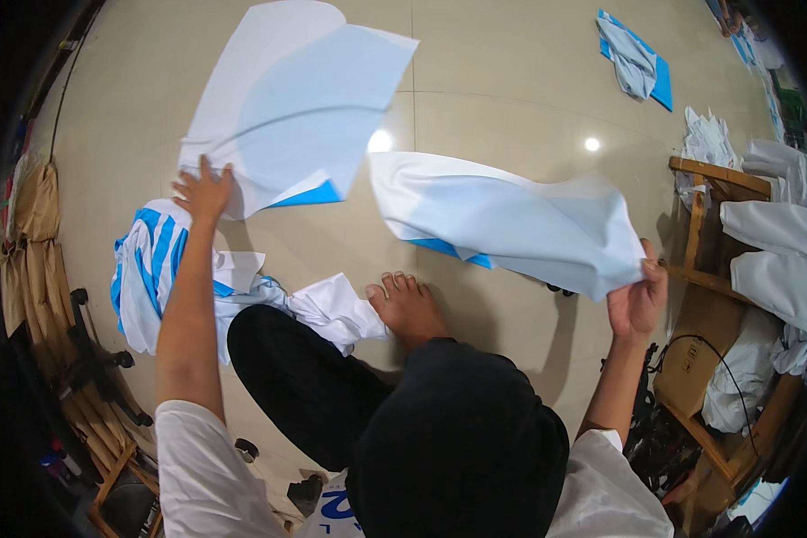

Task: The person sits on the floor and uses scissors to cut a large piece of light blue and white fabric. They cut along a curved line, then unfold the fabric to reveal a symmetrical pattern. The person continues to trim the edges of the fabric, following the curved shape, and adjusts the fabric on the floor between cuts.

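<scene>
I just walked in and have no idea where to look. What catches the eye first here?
Two big pale blue and white sheets of thin fabric held up over the shiny beige floor: the left sheet in the left hand, the right sheet pinched by the right hand. Below them, a bare foot rests beside a crumpled blue-and-white striped cloth pile.

The floor (pixel 502 99) is pale glossy tile with thin grout lines and two bright light reflections. On it at the left lies a heap of blue-and-white striped cloth (pixel 148 273), with a crumpled white cloth (pixel 336 314) just beside it and touching a bare foot (pixel 408 305) planted on the tiles. Well apart, near the far edge, a pale cloth lies on a blue sheet (pixel 635 61). A wooden frame (pixel 704 224) stands at the right, with a cardboard box (pixel 699 350) near it.
</scene>
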{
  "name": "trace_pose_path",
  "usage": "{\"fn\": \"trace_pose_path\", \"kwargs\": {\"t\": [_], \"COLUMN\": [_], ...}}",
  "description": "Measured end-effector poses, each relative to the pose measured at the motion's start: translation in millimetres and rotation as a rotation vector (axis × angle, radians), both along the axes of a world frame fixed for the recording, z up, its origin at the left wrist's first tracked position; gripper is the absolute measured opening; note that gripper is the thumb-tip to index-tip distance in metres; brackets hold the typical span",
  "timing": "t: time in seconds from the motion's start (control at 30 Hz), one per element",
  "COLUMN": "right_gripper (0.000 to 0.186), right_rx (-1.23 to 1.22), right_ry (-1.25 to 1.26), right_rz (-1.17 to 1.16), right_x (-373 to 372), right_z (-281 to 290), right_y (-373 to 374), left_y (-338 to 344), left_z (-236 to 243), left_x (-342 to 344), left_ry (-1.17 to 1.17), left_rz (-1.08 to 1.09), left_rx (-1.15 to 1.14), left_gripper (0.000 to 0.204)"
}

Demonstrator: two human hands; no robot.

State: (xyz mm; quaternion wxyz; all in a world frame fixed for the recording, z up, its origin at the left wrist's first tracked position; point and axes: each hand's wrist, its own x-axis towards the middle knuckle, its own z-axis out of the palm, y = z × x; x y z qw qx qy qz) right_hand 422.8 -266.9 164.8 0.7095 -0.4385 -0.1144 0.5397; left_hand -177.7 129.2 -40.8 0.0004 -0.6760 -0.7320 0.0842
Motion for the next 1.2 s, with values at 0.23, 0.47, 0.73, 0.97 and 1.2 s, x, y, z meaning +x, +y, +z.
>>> {"fn": "trace_pose_path", "kwargs": {"t": [0.23, 0.47, 0.73, 0.97, 1.2], "right_gripper": [0.048, 0.049, 0.046, 0.043, 0.047], "right_rx": [0.386, 0.522, 0.626, 0.666, 0.659], "right_ry": [0.233, 0.14, -0.061, 0.102, 0.191], "right_rz": [0.055, 0.014, 0.0, 0.106, 0.196], "right_x": [-25, -5, 3, -9, -19], "right_z": [47, 75, 58, 67, 92], "right_y": [19, 24, 31, 54, 94], "left_y": [16, -28, -106, -155, -165], "left_z": [1, -15, 20, 14, 56], "left_x": [134, 251, 306, 218, 136], "left_ry": [-0.365, -0.316, -0.843, -0.577, -0.465], "left_rz": [-0.516, -0.603, -1.016, -0.429, -0.563], "left_rx": [0.213, 0.072, -0.162, 0.086, -0.029], "left_gripper": [0.072, 0.07, 0.066, 0.072, 0.057]}}
